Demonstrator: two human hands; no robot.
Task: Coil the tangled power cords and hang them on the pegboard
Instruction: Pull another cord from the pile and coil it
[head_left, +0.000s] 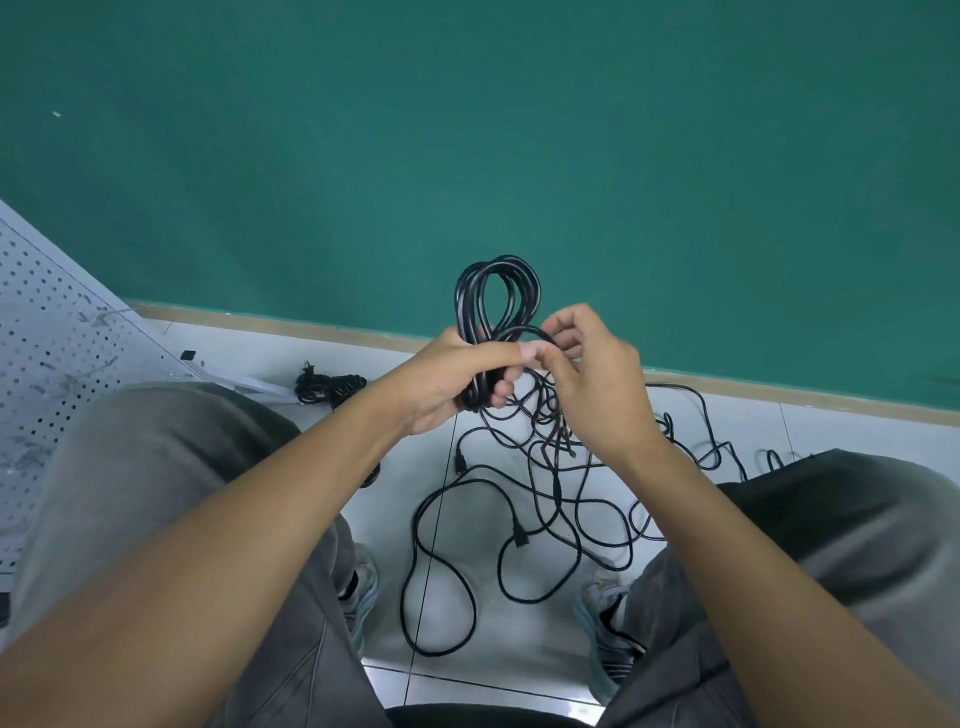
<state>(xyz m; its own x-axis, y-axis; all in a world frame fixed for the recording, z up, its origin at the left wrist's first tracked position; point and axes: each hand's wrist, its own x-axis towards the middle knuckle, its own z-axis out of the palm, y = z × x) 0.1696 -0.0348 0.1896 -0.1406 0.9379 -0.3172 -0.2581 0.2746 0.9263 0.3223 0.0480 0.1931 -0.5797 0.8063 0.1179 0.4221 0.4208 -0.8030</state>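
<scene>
The left hand (447, 379) grips a bunch of black cord loops (496, 296) held up above the floor (841, 431), and the right hand (587, 379) pinches the next bit of cord to lay it on the bunch, so this looks like the coiling step. The next move likely calls for pulling more cord up from the messy pile (524, 499) between the feet without making knots. The pegboard (57, 332) is at the left, partly cut off, and its hooks are hard to make out.
</scene>
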